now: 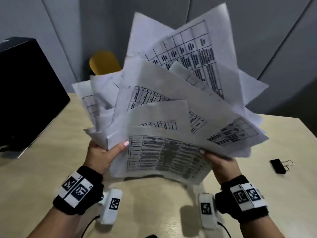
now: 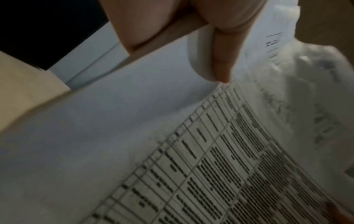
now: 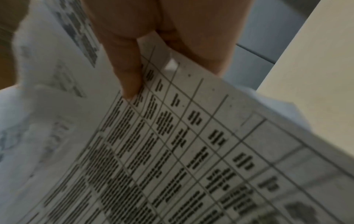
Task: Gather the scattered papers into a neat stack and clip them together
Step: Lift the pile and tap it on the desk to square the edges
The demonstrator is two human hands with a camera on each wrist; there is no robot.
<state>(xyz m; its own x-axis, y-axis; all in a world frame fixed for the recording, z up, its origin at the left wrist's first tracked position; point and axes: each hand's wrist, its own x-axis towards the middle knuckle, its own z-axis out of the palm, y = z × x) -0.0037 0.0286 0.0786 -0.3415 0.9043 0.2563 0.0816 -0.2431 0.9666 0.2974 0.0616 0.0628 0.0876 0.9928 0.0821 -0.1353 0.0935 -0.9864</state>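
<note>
A fanned, uneven bundle of printed papers (image 1: 171,103) with tables on them is held up above the beige table (image 1: 154,200). My left hand (image 1: 103,152) grips the bundle's lower left edge, thumb on the front sheet. My right hand (image 1: 221,162) grips its lower right edge. In the left wrist view a thumb (image 2: 220,60) presses on the papers (image 2: 134,136). In the right wrist view a thumb (image 3: 126,72) lies on the printed sheet (image 3: 191,151), with fingers behind it. A black binder clip (image 1: 278,166) lies on the table to the right, apart from both hands.
A black box-like object (image 1: 29,86) stands at the left on the table. A yellow rounded object (image 1: 104,63) shows behind the papers. Grey wall panels (image 1: 85,23) close the back. The table's right edge (image 1: 308,134) runs near the clip.
</note>
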